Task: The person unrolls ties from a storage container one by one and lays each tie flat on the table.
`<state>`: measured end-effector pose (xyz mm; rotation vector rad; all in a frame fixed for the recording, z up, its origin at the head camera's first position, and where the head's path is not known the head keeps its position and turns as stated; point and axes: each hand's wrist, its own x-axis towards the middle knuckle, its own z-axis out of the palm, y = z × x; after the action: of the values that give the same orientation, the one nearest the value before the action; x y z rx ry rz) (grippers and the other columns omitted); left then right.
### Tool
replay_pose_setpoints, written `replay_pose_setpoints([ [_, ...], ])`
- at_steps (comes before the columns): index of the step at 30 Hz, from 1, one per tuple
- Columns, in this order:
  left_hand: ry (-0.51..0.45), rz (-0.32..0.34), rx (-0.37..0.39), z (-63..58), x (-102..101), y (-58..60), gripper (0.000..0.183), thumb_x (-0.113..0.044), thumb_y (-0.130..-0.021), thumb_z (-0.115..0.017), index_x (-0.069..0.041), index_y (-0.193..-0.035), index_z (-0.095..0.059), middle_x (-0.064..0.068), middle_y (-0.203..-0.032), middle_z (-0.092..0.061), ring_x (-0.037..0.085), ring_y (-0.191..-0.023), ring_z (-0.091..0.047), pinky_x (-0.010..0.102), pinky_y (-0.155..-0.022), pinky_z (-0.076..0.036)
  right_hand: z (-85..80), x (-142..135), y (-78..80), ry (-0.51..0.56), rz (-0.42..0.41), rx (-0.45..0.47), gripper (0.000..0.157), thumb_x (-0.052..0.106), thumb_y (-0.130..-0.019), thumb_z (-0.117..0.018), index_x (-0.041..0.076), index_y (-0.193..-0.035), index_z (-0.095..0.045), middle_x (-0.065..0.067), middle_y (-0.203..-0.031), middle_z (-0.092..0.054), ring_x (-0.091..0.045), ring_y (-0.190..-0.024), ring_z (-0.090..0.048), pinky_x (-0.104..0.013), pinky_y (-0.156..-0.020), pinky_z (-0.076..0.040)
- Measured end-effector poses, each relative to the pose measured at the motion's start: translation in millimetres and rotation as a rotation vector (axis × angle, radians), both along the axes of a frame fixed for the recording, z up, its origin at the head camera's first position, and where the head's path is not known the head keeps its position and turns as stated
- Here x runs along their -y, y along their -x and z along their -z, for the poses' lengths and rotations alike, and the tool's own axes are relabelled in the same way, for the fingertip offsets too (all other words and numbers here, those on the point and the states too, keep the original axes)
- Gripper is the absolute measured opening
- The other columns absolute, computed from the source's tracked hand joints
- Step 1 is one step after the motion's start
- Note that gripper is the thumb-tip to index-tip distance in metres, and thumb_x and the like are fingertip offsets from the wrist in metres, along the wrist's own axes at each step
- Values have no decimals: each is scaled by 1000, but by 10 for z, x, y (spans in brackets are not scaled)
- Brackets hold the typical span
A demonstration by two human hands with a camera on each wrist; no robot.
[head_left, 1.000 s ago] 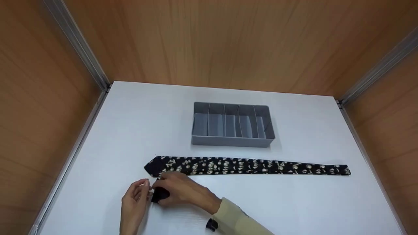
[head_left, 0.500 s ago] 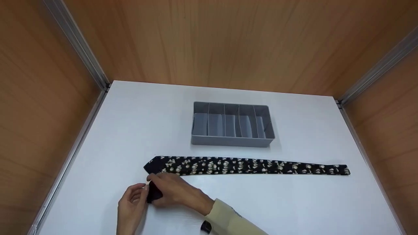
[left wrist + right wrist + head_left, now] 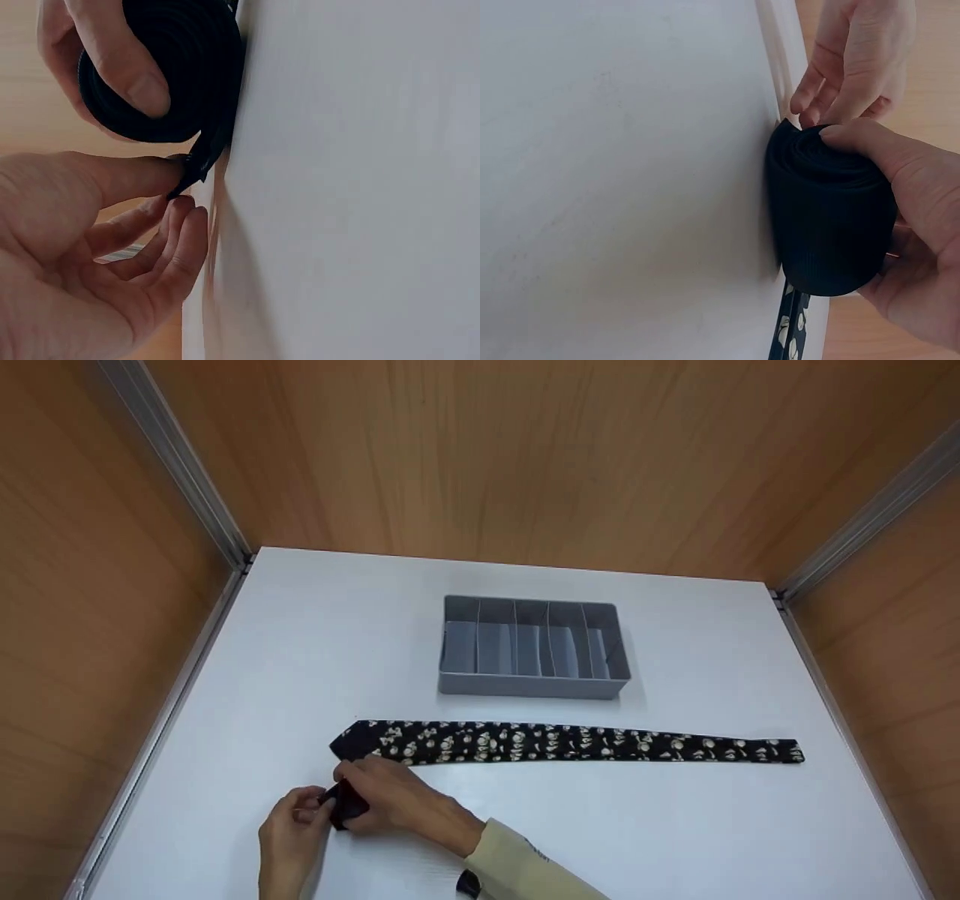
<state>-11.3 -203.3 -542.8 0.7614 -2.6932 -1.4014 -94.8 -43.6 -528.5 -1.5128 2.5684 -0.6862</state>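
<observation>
A plain dark necktie (image 3: 349, 808), wound into a roll, stands on edge on the white table. My right hand (image 3: 394, 796) grips the roll from the right, its thumb on the coiled side in the right wrist view. My left hand (image 3: 289, 832) pinches the necktie's loose end (image 3: 199, 159) between thumb and fingers, just left of the roll. Behind the hands a black necktie with a pale floral-looking pattern (image 3: 517, 742) lies flat, stretched sideways. Its pointed wide end is at the left, close to my right fingers.
Beyond the patterned necktie stands a grey divided box (image 3: 532, 686) with several compartments. Wooden panels (image 3: 487, 465) border the white table (image 3: 675, 825) at the back and both sides. A small black object (image 3: 469, 883) sits by my right sleeve.
Both hands and the rolled necktie have shifted slightly left. My left fingers have closed on the loose end, which now shows drawn out from the roll. The patterned necktie stays put.
</observation>
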Motion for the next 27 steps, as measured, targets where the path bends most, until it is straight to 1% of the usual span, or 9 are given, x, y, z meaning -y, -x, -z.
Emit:
replay_pose_setpoints([
  [5,-8,17,81,-2,46,42,25,-2,-95,-70,8,-117,-65,15,-98,-67,24,-85,-65,20,-67,-49,6,-1,10,16,-12,-4,51,31,-85,-85,12,-125,-59,2,-107,-69,-6,-94,-60,-13,-81,-45],
  [8,-8,20,105,1,49,55,24,-1,-95,-69,7,-117,-65,15,-98,-67,24,-86,-65,23,-68,-50,12,-4,7,33,-20,-18,51,31,-84,-85,12,-124,-59,2,-106,-69,-6,-93,-60,-13,-82,-45],
  [10,4,21,107,0,39,63,24,0,-94,-70,7,-116,-65,18,-102,-66,24,-85,-64,24,-68,-50,19,-11,5,38,-22,-25,51,32,-85,-85,12,-124,-59,2,-105,-68,-6,-93,-60,-13,-82,-45],
  [13,29,26,84,-4,19,66,27,2,-92,-71,8,-117,-64,24,-113,-57,25,-84,-62,23,-66,-47,35,-26,5,41,-18,-21,51,32,-85,-84,12,-124,-59,3,-106,-68,-6,-94,-60,-13,-83,-45],
  [16,57,39,21,-5,-6,56,28,8,-89,-70,6,-117,-65,24,-115,-52,27,-87,-61,22,-67,-47,55,-35,-1,47,-18,-12,52,31,-84,-85,12,-124,-58,2,-108,-68,-7,-98,-61,-14,-86,-45],
  [19,78,75,-55,7,-27,47,28,15,-87,-68,4,-113,-68,20,-111,-60,27,-91,-64,24,-73,-52,78,-41,-5,62,-28,-4,52,29,-84,-85,12,-124,-57,2,-109,-68,-8,-100,-61,-15,-90,-45],
  [20,81,89,-70,13,-32,42,28,16,-88,-67,4,-113,-69,18,-109,-64,27,-93,-64,25,-75,-53,84,-42,-7,68,-32,1,52,29,-83,-85,12,-124,-57,2,-109,-68,-8,-101,-61,-15,-91,-45],
  [23,74,135,-72,20,-37,30,29,16,-89,-65,5,-115,-68,15,-108,-68,27,-97,-66,29,-81,-55,96,-62,-3,83,-40,23,52,28,-83,-85,13,-124,-57,3,-110,-68,-8,-102,-61,-14,-92,-44],
  [27,58,202,-34,13,-36,36,31,15,-90,-66,6,-120,-65,15,-112,-66,26,-98,-65,32,-81,-55,102,-112,6,88,-33,63,55,27,-82,-87,13,-126,-56,3,-114,-67,-7,-101,-58,-13,-91,-42],
])
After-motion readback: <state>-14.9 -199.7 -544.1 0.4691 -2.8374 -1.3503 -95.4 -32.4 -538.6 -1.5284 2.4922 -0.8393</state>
